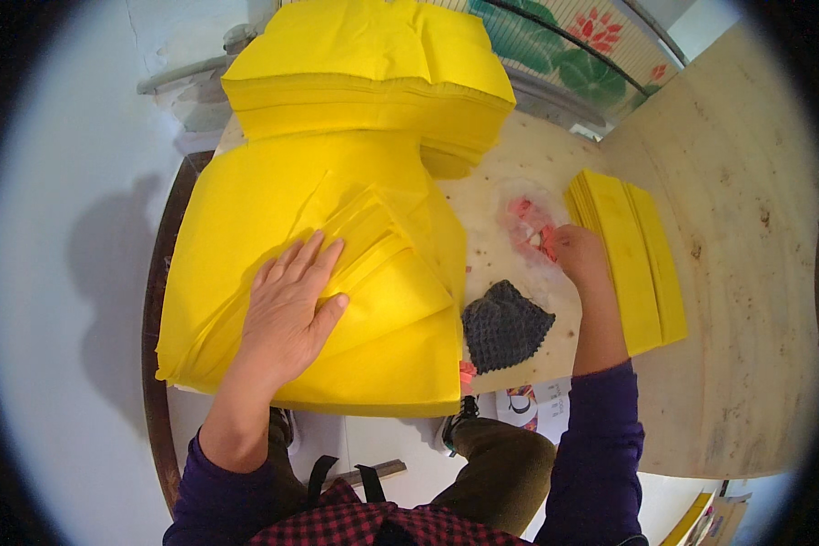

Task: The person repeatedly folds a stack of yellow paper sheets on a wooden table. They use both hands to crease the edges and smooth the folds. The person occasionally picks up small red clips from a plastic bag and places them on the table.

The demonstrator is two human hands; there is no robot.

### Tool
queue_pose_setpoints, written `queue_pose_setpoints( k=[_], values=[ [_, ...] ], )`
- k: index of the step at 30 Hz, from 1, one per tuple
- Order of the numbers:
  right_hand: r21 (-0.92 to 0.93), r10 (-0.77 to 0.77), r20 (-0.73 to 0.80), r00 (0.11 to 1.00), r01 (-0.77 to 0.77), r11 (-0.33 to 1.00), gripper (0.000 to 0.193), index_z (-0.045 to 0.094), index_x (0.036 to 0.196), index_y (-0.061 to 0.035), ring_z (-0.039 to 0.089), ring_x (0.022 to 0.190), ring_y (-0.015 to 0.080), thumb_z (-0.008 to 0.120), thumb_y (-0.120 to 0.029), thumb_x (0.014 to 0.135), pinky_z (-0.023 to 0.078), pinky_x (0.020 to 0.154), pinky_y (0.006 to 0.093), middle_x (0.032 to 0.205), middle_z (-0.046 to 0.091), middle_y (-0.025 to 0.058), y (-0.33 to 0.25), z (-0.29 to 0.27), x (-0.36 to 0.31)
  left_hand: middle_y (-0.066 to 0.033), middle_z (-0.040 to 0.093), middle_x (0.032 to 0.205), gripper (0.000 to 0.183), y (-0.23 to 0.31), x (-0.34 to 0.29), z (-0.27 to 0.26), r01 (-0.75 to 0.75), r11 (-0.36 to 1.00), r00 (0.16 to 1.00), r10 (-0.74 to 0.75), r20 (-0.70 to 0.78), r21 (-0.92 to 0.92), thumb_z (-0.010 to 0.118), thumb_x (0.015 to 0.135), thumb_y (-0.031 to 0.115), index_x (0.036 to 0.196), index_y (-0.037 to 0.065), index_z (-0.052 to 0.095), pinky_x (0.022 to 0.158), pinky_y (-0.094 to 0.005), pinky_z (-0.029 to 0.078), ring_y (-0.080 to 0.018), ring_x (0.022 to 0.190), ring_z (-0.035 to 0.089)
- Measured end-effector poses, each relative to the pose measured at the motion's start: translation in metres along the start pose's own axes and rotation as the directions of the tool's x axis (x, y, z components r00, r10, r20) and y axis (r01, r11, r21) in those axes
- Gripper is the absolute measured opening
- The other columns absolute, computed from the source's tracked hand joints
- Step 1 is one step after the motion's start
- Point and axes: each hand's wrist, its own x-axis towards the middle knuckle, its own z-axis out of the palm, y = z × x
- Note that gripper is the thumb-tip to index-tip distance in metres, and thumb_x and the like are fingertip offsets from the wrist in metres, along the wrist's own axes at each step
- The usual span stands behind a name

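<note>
Both forearms reach forward from the near edge in purple sleeves (601, 446), the left angled slightly rightward, the right running almost straight toward the far side. The left hand (287, 314) lies open, palm down, with fingers pointing far and a little right, thumb spread. It rests on the large near stack of yellow sheets (237, 227), where several upper sheets are folded or fanned at a slant beneath and beside the fingers. The right hand (578, 252) has its fingers bent and drawn together at the red pieces (521, 215) in a clear plastic bag (510, 235); whether it grips one I cannot tell.

A pale wooden panel (742, 273) with dark knots fills the right side, and a white wall (55, 300) the left, with a shadow on it. The stack covers the left part of a pale tabletop (482, 200). A second yellow stack (373, 109) stands beyond it, before a slatted blind (555, 45) painted with red flowers and green leaves. A narrower folded yellow bundle (628, 264) lies right of the right hand. Nearer, between stack and right forearm, sits a dark grey textured cloth (505, 328).
</note>
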Motion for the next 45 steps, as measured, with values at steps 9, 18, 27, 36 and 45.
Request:
queue_pose_setpoints(
  k=[9, 18, 27, 36, 45],
  values=[
    [-0.157, -0.052, 0.036, 0.998, 0.057, 0.986, 0.023, 0.073, 0.09, -0.0051, 0.067, 0.087, 0.0387, 0.078, -0.024, 0.077, 0.053, 0.075, 0.0449, 0.091, 0.07, 0.0206, 0.02, 0.036, 0.021, -0.019, 0.04, 0.153, 0.058, 0.0, -0.001, -0.001, 0.004, 1.0, 1.0, -0.004, -0.002, 0.002, 0.053, 0.096, 0.033, 0.148, 0.01, 0.042, 0.117, -0.0498, 0.023, -0.0388, 0.14, 0.037],
    [-0.305, 0.004, -0.059, 0.998, -0.022, 0.952, 0.027, 0.074, 0.097, -0.0085, 0.067, 0.091, 0.0402, 0.064, -0.031, 0.086, 0.053, 0.078, 0.0491, 0.097, 0.07, 0.0208, 0.025, 0.031, 0.02, -0.0188, 0.04, 0.153, 0.058, 0.001, -0.001, -0.001, 0.005, 1.0, 1.0, -0.005, -0.006, 0.003, 0.051, 0.096, 0.034, 0.148, 0.01, 0.042, 0.117, -0.0496, 0.023, -0.0389, 0.14, 0.037],
    [0.009, 0.13, -0.169, 0.977, -0.13, 0.991, 0.023, 0.074, 0.099, -0.0052, 0.07, 0.084, 0.0345, 0.067, -0.023, 0.085, 0.054, 0.074, 0.0412, 0.088, 0.072, 0.0188, 0.032, 0.022, 0.01, -0.0182, 0.037, 0.155, 0.061, 0.0, 0.0, -0.001, 0.016, 1.0, 1.0, -0.016, 0.022, -0.012, 0.048, 0.097, 0.039, 0.15, 0.01, 0.04, 0.117, -0.0505, 0.022, -0.0407, 0.141, 0.034],
    [0.293, 0.041, -0.311, 0.949, 0.055, 0.955, 0.017, 0.074, 0.093, -0.0005, 0.065, 0.065, 0.0142, 0.067, -0.015, 0.09, 0.05, 0.061, 0.0289, 0.076, 0.07, 0.0098, 0.058, 0.024, 0.012, -0.0184, 0.036, 0.156, 0.061, -0.001, 0.0, 0.0, 0.017, 1.0, 1.0, -0.016, 0.017, -0.02, 0.048, 0.097, 0.04, 0.15, 0.011, 0.04, 0.117, -0.0508, 0.021, -0.0406, 0.142, 0.033],
    [0.33, 0.112, -0.285, 0.952, -0.012, 0.944, 0.018, 0.073, 0.09, 0.0022, 0.065, 0.066, 0.018, 0.073, -0.015, 0.085, 0.052, 0.064, 0.0309, 0.075, 0.07, 0.011, 0.068, 0.026, 0.009, -0.0177, 0.039, 0.154, 0.059, 0.0, -0.001, 0.001, 0.007, 1.0, 1.0, -0.006, -0.011, 0.027, 0.049, 0.097, 0.036, 0.149, 0.01, 0.041, 0.117, -0.0504, 0.024, -0.0385, 0.14, 0.037]
  ],
)
